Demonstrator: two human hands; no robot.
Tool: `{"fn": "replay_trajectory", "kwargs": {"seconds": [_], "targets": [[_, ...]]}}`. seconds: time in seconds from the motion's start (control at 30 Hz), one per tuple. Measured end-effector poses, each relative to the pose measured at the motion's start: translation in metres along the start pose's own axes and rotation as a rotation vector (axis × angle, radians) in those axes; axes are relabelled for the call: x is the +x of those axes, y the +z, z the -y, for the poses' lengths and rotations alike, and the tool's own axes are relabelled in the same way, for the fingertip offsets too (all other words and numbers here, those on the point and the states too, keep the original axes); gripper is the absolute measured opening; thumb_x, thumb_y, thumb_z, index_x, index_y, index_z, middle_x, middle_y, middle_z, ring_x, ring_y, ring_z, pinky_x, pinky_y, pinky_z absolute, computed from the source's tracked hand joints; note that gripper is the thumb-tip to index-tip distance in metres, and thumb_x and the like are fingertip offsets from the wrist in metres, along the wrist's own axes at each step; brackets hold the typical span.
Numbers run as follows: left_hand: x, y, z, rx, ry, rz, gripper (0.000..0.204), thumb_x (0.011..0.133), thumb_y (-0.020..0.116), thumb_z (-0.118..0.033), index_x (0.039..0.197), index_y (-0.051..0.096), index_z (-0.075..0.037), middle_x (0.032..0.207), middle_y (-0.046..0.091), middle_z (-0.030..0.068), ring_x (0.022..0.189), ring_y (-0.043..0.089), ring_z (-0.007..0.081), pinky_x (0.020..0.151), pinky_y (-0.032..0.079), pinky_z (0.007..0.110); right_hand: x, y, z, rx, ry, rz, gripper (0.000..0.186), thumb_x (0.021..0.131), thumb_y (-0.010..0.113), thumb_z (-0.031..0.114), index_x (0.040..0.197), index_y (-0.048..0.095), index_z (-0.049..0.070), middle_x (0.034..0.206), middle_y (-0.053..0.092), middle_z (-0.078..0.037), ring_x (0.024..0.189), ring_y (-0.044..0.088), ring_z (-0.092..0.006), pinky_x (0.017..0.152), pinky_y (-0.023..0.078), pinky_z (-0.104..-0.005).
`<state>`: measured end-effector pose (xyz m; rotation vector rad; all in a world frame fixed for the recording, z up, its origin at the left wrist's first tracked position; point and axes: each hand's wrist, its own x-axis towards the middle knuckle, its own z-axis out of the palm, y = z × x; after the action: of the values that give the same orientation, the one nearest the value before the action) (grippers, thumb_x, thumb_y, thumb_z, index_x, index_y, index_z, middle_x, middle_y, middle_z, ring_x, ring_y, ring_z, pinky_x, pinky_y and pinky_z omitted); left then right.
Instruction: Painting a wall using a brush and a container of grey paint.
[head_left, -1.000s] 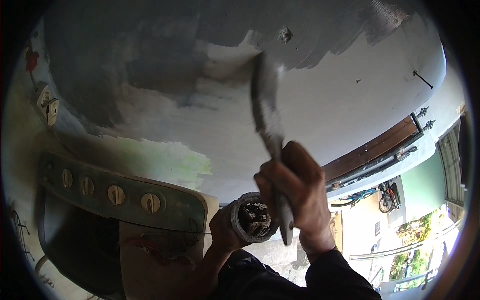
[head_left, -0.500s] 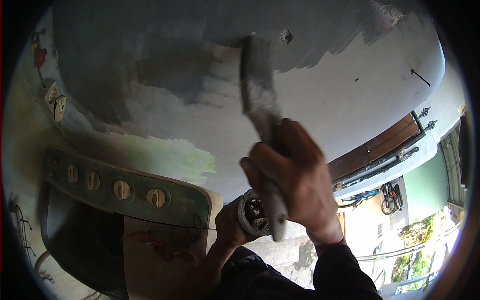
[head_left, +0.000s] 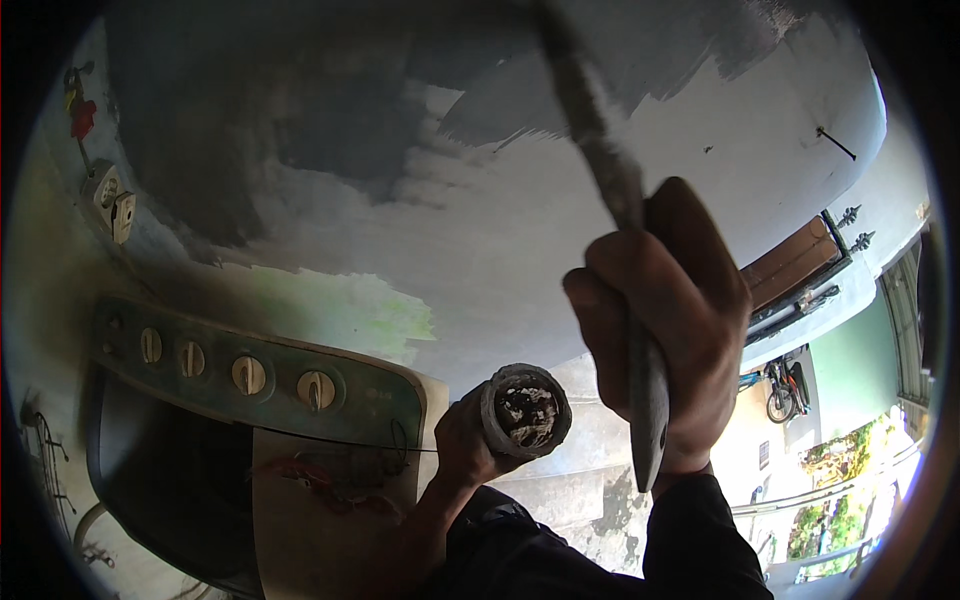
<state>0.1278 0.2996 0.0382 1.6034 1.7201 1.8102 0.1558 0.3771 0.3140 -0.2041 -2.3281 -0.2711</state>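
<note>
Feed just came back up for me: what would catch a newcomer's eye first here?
The right hand, large in the centre-right, gripping a long paint-caked brush handle that rises toward the wall. That wall is half covered in dark grey paint above, pale below. Lower centre, the left hand holds a crusted small can, beside a green control panel with four knobs.

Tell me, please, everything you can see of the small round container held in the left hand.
The container is a small round can, its grey outside smeared with paint. Its open mouth faces the camera, showing dark, crusted contents. The left hand grips it from below and behind, tilted, low in the view beside the right hand.
</note>
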Motion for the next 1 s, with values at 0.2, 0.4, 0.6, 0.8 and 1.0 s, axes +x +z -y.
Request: {"fn": "replay_trajectory", "kwargs": {"seconds": [0.2,0.4,0.6,0.8,1.0], "targets": [[-0.007,0.008,0.005,-0.011,0.049,-0.046,0.090,0.061,0.091,-0.050,0.125,0.052,0.001,0.107,0.066,0.0159,0.090,0.069,0.0311,0.075,0.058,0.039,-0.012,0.016,-0.003,0.031,0.061,0.189,0.018,0.073,0.076,0.011,0.082,0.061,0.006,0.075,0.047,-0.009,0.065,0.050,-0.0228,0.054,0.041,-0.0385],[0.010,-0.002,-0.013,-0.036,0.060,-0.079,0.097,0.066,0.088,-0.051,0.129,0.045,0.009,0.101,0.065,0.0186,0.079,0.069,0.0342,0.068,0.057,0.040,-0.042,0.040,0.008,0.219,0.027,0.308,0.020,0.073,0.077,0.017,0.087,0.064,0.010,0.080,0.049,-0.007,0.071,0.054,-0.0238,0.055,0.047,-0.0364],[0.009,0.003,-0.003,0.038,0.216,-0.215,0.094,0.063,0.091,-0.048,0.127,0.048,0.005,0.104,0.065,0.0177,0.084,0.069,0.0342,0.071,0.057,0.041,-0.017,0.021,0.008,0.071,0.012,0.159,0.025,0.067,0.081,0.012,0.081,0.061,0.009,0.078,0.047,-0.007,0.070,0.053,-0.0238,0.053,0.044,-0.0365],[-0.006,0.014,0.005,0.014,0.018,-0.052,0.086,0.061,0.092,-0.044,0.123,0.051,-0.001,0.100,0.065,0.0150,0.082,0.068,0.0326,0.070,0.056,0.042,-0.036,0.067,-0.007,0.133,-0.021,0.297,0.017,0.074,0.068,0.014,0.090,0.065,0.010,0.085,0.050,-0.011,0.076,0.054,-0.0263,0.060,0.049,-0.0362],[-0.002,0.003,0.000,-0.020,-0.027,-0.001,0.087,0.067,0.088,-0.042,0.127,0.046,0.005,0.098,0.064,0.0167,0.080,0.068,0.0327,0.067,0.055,0.042,-0.026,0.040,0.013,0.274,-0.036,0.361,0.015,0.078,0.064,0.015,0.093,0.065,0.011,0.086,0.047,-0.011,0.075,0.055,-0.0258,0.056,0.050,-0.0354]]}}
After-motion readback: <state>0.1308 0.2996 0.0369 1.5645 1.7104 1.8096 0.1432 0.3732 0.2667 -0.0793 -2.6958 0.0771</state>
